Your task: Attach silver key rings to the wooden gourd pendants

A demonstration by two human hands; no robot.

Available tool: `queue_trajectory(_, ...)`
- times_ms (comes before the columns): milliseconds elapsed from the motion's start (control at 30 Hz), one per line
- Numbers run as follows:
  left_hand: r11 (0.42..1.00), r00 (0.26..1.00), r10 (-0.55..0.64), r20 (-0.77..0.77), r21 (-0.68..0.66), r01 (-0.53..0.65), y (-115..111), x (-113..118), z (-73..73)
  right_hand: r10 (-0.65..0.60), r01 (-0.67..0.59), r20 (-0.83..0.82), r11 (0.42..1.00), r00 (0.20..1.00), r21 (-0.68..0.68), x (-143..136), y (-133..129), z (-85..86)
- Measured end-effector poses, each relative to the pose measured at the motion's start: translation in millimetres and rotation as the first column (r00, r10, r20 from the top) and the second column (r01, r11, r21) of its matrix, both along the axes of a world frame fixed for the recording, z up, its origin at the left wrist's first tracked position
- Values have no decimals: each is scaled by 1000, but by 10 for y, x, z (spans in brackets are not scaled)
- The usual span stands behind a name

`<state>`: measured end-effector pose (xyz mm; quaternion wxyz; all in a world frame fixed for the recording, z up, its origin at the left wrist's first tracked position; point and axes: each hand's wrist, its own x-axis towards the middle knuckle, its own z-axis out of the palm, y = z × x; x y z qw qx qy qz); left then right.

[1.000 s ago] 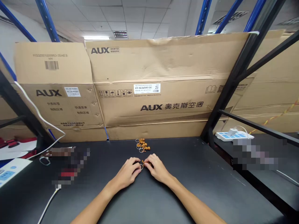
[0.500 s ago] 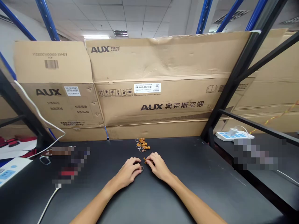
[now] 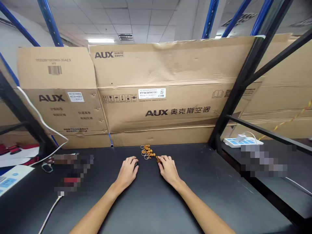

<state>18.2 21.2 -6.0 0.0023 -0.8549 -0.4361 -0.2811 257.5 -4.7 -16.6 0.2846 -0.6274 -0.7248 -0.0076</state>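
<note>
Several keychains with brown wooden beads and metal rings (image 3: 148, 151) lie bunched on the black tabletop, just beyond my hands. My left hand (image 3: 127, 169) is left of the bunch, its fingers closed round a metal ring (image 3: 136, 163) that shows only in part beside the fingertips. To the right, my right hand (image 3: 168, 168) pinches a small brown beaded piece (image 3: 158, 159) between thumb and fingers, close to the nearest beads of the bunch. Most of that piece is covered by the fingers. Between the two hands is a gap of bare table.
Cardboard panels (image 3: 156, 71) stand upright along the table's back edge. A black metal frame (image 3: 234, 87) rises at the right. Left are a white cable (image 3: 50, 209), a blurred-out item (image 3: 73, 172) and a white power strip (image 3: 13, 178). Another power strip (image 3: 243, 141) lies beyond the frame.
My hands have moved apart and slightly away from me. The left went left with the ring, and the right went right and up to the bunch with the brown piece.
</note>
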Motion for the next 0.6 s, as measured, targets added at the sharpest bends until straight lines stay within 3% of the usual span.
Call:
queue_trajectory(133, 991, 989, -132, -70, 1, 132, -6, 123, 2, 0, 2, -21, 998, 1000, 57, -26, -24, -1)
queue_trajectory(367, 969, 960, -244, -138, -74, 236, 47, 208, 43, 69, -66, -47, 995, 996, 78, -80, -40, 12)
queue_trajectory(600, 943, 948, -313, -50, -134, 305, -156, 196, 177, 143, -133, -85, 984, 986, 119, -71, -66, 35)
